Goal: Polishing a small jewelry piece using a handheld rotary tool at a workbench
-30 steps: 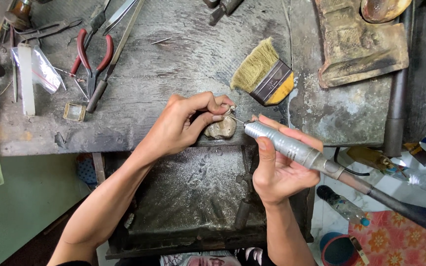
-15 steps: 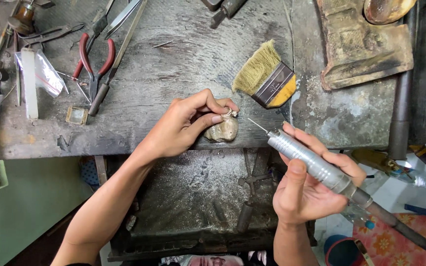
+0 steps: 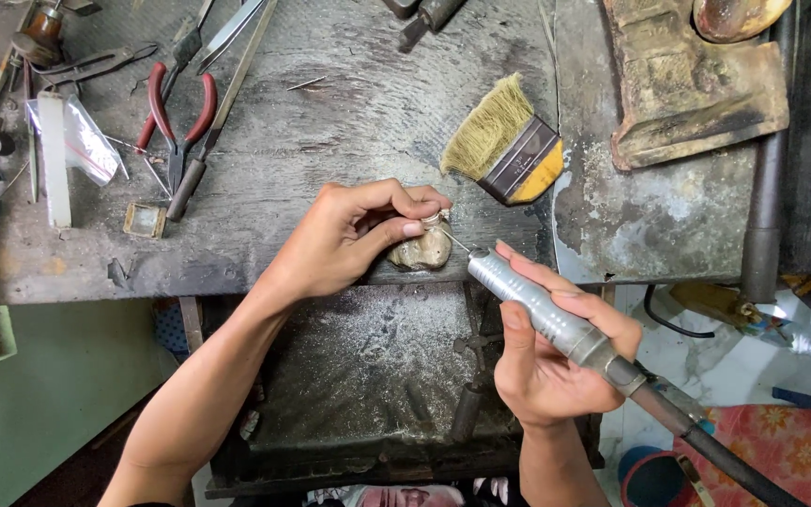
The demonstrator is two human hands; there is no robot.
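Pinching a half-hidden ring [image 3: 432, 220], the left hand [image 3: 349, 239] faces the right hand [image 3: 546, 361] gripping a rotary handpiece [image 3: 542, 310].

Silver handpiece [image 3: 548, 314] in my right hand [image 3: 556, 366], fine ribbed pattern on barrel, black hose behind it. Tan-brown lump [image 3: 421, 250] under my left hand [image 3: 349, 239], small silver ring on top. Surface [image 3: 349, 103] dark grey, scratched, dusty. Brush [image 3: 504, 141] above lump: straw-yellow bristles, dark brown ferrule, yellow handle. Pliers [image 3: 178, 117] far left of brush: red handles, dull grey jaws. Clear plastic bag [image 3: 86, 141] left of pliers. Tray [image 3: 368, 366] below lump grey, speckled with silvery filings. Red floral cloth [image 3: 781, 441] lower right of tray.
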